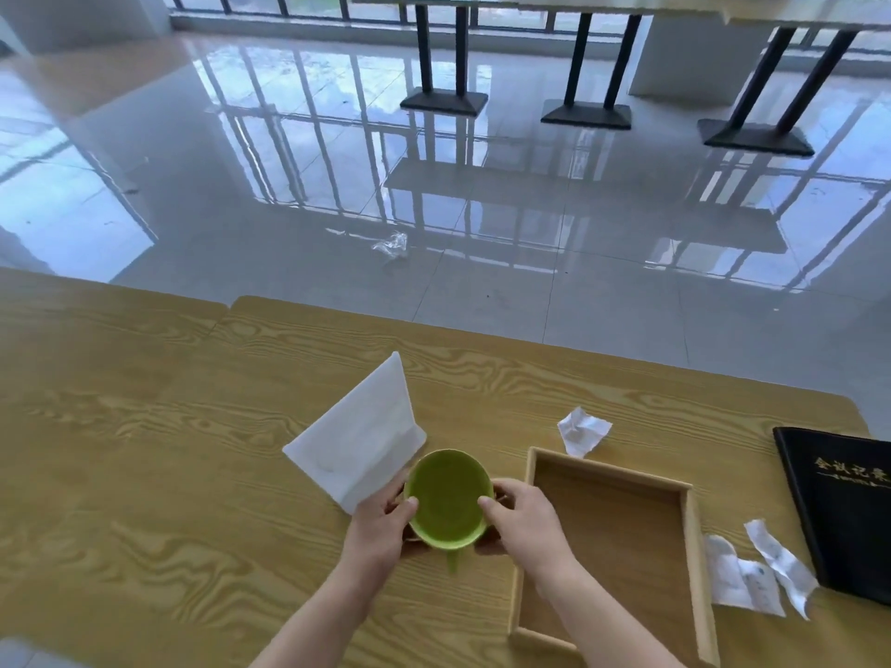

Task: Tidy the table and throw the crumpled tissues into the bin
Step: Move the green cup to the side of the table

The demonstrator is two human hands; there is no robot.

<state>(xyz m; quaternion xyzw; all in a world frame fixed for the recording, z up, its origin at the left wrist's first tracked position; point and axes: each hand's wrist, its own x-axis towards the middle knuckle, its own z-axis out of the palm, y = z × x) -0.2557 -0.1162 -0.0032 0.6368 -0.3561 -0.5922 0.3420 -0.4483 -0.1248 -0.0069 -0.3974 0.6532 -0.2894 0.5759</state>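
Around green bowl point(447, 494): left hand point(381, 527), right hand point(525, 519).

Bare left hand point(381, 520) and right hand point(523, 515), forearms uncovered.

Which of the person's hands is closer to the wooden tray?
Right. The right hand grips the green bowl close beside the wooden tray, next to its nearest wall. The left hand grips the bowl's opposite side, farther away.

Legible text: one item.
The black folder point(839, 513) at the right edge of the bench point(144, 426) carries gold characters 会议记录, the last cut by the frame; the smaller line beneath is unreadable.
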